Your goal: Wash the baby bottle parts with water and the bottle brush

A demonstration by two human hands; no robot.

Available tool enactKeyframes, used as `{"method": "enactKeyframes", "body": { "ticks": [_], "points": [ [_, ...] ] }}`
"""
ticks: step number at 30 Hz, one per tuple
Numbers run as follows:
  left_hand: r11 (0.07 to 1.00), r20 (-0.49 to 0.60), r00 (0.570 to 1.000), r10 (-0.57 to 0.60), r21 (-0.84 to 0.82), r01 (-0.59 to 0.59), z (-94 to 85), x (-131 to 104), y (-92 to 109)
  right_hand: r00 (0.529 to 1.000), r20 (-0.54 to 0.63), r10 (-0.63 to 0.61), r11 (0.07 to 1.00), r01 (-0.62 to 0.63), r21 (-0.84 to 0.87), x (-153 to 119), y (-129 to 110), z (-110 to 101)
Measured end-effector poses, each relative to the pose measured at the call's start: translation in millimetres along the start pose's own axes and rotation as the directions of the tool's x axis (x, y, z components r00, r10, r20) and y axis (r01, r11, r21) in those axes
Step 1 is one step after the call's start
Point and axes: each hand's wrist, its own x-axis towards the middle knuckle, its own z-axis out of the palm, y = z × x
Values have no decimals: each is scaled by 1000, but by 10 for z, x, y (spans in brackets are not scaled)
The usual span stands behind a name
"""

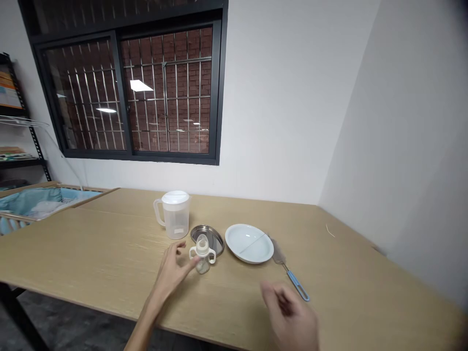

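1. While the left hand (174, 268) sits at its left side, the two-handled baby bottle (202, 253) stands upright on the table (109, 253), lower centre of frame.
2. Left hand: thumb and fingers spread, not closed round the bottle. Thumb tip overlaps the bottle's lower left handle area; can't tell if it touches.
3. Bottle: clear body, white collar, domed clear cap, white handle each side.
4. Round steel tray (217, 240) lies flat just behind the bottle, partly hidden by it.
5. Clear plastic pitcher (176, 218) with white lid is upright, up and left of the tray, handle to the left.
6. White oval dish (239, 237) right of the tray, thin line across it; can't tell if that's a divider.
7. Blue-handled spatula (298, 285) just right of the dish, handle toward lower right.
8. Right hand (292, 314): bottom of frame, right of centre, blurred, fingers curled. Can't tell if it's pinching anything.
9. Barred window (168, 92), upper left; black shelf rack (34, 139), far left edge.
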Motion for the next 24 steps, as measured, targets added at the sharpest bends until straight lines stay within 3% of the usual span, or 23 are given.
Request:
{"method": "enactKeyframes", "body": {
  "ticks": [4,6,10,14,24],
  "points": [
    [999,135,990,44,-35,-39,298,225,-132,971,234,-45,992,16,125,393,-67,659],
    [992,175,983,50,-120,-29,419,291,-154,947,313,-75,995,48,92,505,0,959],
    [982,188,981,55,-189,-19,554,331,-139,912,388,-136,989,144,7,583,160,1342],
    [972,204,978,53,-235,-4,616,256,-103,894,428,-131,990,144,1,535,217,1416],
    [935,231,971,65,-355,22,765,-81,12,908,419,-17,999,33,-30,360,215,1188]
  ]
}}
